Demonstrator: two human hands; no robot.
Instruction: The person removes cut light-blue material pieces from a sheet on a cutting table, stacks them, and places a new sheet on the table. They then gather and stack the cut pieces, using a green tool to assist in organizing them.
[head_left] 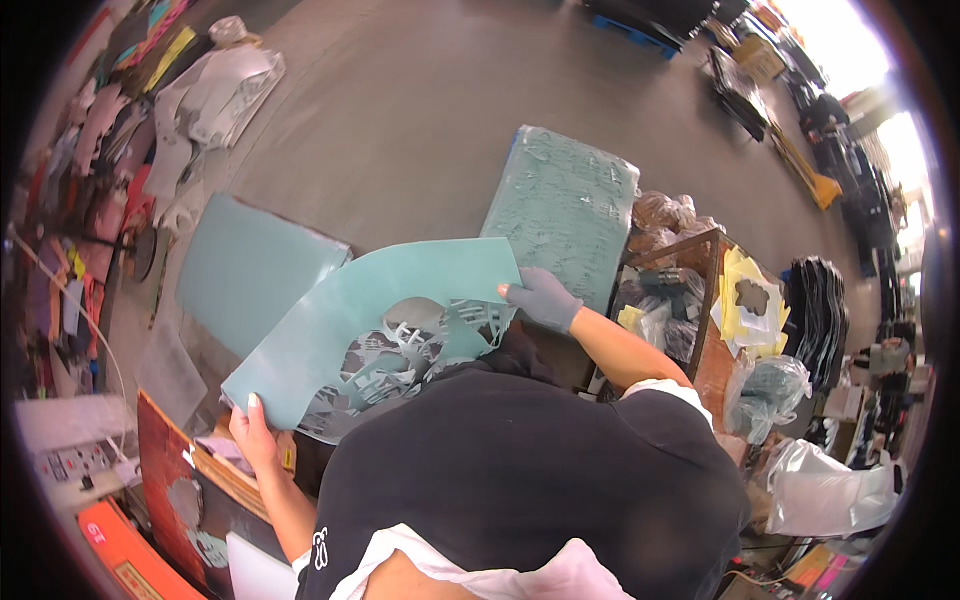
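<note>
The person holds a large teal sheet (360,310) up in front of the body with both hands, above a grey concrete floor (420,110). The sheet is thin and bends in a curve; its upper part is whole, while its lower part is cut through with many shaped holes, leaving a lacy web of strips.

The left hand (255,430) is bare and grips the sheet's lower left corner, fingers closed on the edge. The right hand (543,298) wears a grey glove and pinches the sheet's upper right corner, its fingers (515,292) closed on the material.

Behind the sheet, a plain teal panel (245,270) lies flat on the floor to the left. To the right, a stack of teal sheets (565,215) already full of cut-outs stands tilted, just beside the gloved hand. Next to that stack is a wooden crate (700,300) with yellow cut pieces (750,300) lying over its far edge and clear plastic bags (765,395) near it. Along the left edge of the floor lie heaps of white and coloured offcuts (190,110). Below the left hand sit orange and brown boards (165,470).
</note>
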